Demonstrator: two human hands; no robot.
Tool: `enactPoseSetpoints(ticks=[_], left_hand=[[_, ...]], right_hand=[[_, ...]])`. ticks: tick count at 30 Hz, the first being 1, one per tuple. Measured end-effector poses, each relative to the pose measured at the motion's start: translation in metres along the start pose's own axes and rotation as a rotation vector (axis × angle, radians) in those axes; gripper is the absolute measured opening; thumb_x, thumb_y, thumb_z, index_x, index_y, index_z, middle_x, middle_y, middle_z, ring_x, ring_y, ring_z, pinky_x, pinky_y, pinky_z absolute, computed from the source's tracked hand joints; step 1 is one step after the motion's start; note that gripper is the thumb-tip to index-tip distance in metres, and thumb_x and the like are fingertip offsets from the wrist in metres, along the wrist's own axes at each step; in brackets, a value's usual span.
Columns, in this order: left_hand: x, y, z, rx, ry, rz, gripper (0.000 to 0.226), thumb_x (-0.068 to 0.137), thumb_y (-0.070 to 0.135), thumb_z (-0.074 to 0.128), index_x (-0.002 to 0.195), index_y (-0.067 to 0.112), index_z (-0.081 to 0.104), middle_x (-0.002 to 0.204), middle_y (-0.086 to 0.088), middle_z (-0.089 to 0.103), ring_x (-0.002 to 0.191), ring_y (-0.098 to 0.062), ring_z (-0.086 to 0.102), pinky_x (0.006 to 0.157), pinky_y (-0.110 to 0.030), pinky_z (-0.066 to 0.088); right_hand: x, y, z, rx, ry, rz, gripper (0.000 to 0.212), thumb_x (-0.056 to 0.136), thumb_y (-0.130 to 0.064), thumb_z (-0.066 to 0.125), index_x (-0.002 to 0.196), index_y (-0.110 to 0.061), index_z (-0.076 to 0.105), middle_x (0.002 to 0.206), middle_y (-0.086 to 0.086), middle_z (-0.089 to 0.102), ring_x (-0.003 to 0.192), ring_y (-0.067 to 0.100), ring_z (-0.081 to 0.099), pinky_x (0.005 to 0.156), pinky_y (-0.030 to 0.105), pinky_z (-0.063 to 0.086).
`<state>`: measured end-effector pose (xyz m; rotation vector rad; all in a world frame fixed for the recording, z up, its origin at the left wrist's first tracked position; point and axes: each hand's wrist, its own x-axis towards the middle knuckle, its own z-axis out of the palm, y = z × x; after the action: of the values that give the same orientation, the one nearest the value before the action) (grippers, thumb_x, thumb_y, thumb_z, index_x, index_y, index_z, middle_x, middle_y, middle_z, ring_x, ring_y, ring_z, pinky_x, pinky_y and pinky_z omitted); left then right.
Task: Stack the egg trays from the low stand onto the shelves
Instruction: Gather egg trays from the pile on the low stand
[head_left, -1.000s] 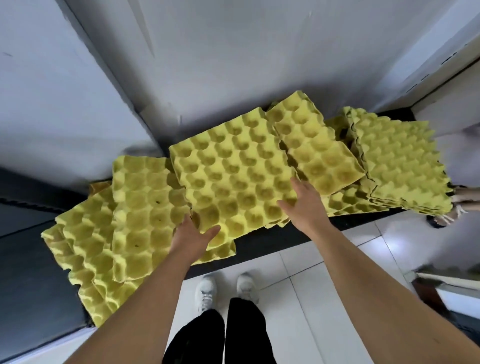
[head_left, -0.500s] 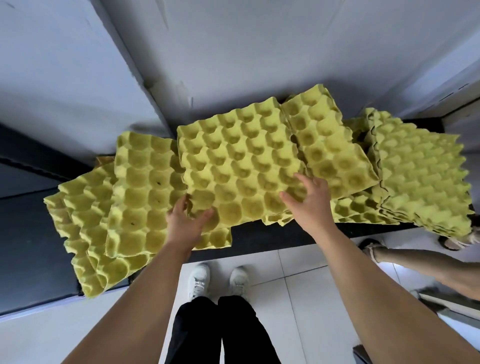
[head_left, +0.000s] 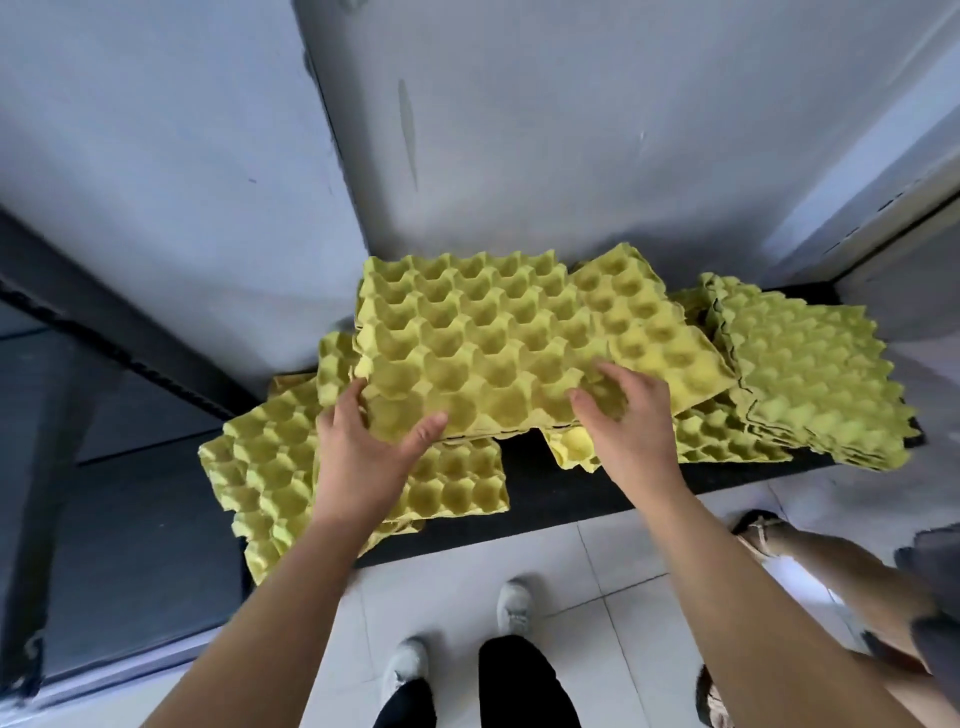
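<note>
While left hand (head_left: 363, 457) and right hand (head_left: 626, 423) grip one tray (head_left: 467, 332), fingers curled, one stack (head_left: 260, 467) sits left, another (head_left: 810, 384) right

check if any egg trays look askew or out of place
Yes. The trays lie scattered and overlapping at different angles on the low stand, not in one neat stack. The left pile hangs over the stand's front edge.

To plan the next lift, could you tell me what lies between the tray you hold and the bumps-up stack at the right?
In the head view, another cups-up tray lies between the held tray and that stack.
</note>
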<state>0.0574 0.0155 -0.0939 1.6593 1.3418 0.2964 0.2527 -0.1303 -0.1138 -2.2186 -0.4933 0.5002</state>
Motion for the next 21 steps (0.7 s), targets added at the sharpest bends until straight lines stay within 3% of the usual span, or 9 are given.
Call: enactPoseSetpoints(ticks=[7, 10, 13, 15, 17, 21], left_hand=[[-0.056, 0.027, -0.095, -0.015, 0.046, 0.181, 0.110, 0.054, 0.066, 0.074, 0.148, 0.025, 0.034, 0.141, -0.001, 0.036, 0.125, -0.017, 0.045, 0.104, -0.031, 0.038], [-0.082, 0.045, -0.134, -0.029, 0.105, 0.276, 0.107, 0.054, 0.065, 0.074, 0.145, 0.026, 0.037, 0.137, 0.001, 0.038, 0.116, -0.010, 0.043, 0.096, -0.027, 0.038], [-0.108, 0.061, -0.171, -0.055, 0.161, 0.353, 0.107, 0.051, 0.068, 0.074, 0.144, 0.028, 0.039, 0.133, 0.003, 0.039, 0.111, -0.008, 0.044, 0.096, -0.029, 0.041], [-0.127, 0.070, -0.196, -0.096, 0.208, 0.396, 0.107, 0.050, 0.069, 0.075, 0.143, 0.031, 0.039, 0.133, 0.005, 0.038, 0.111, -0.012, 0.049, 0.098, -0.032, 0.044], [-0.146, 0.080, -0.221, -0.113, 0.260, 0.444, 0.105, 0.054, 0.063, 0.077, 0.145, 0.032, 0.037, 0.137, 0.005, 0.037, 0.110, -0.006, 0.044, 0.094, -0.024, 0.037], [-0.184, 0.093, -0.272, -0.126, 0.375, 0.563, 0.106, 0.055, 0.061, 0.076, 0.148, 0.030, 0.037, 0.140, 0.005, 0.040, 0.110, 0.001, 0.041, 0.091, -0.018, 0.032]], right_hand=[[-0.090, -0.075, -0.016, 0.108, 0.194, -0.090, 0.039, 0.085, -0.042, 0.065, 0.123, -0.035, 0.058, 0.125, -0.003, 0.036, 0.119, 0.018, 0.046, 0.103, 0.035, 0.041], [-0.121, -0.109, -0.026, 0.143, 0.257, -0.147, 0.036, 0.086, -0.040, 0.064, 0.122, -0.036, 0.058, 0.125, -0.003, 0.037, 0.120, 0.016, 0.045, 0.101, 0.037, 0.042], [-0.146, -0.146, -0.038, 0.178, 0.300, -0.214, 0.035, 0.088, -0.037, 0.062, 0.123, -0.033, 0.058, 0.126, -0.001, 0.038, 0.120, 0.015, 0.043, 0.093, 0.025, 0.038], [-0.161, -0.171, -0.044, 0.208, 0.316, -0.265, 0.035, 0.089, -0.034, 0.061, 0.123, -0.030, 0.058, 0.126, -0.001, 0.039, 0.117, 0.012, 0.043, 0.085, 0.009, 0.032], [-0.177, -0.194, -0.048, 0.249, 0.330, -0.311, 0.035, 0.090, -0.031, 0.060, 0.125, -0.027, 0.059, 0.124, 0.000, 0.041, 0.112, 0.010, 0.042, 0.074, -0.005, 0.028], [-0.210, -0.238, -0.055, 0.351, 0.383, -0.426, 0.037, 0.088, -0.031, 0.060, 0.124, -0.023, 0.061, 0.122, 0.000, 0.043, 0.102, 0.000, 0.043, 0.071, -0.010, 0.024]])
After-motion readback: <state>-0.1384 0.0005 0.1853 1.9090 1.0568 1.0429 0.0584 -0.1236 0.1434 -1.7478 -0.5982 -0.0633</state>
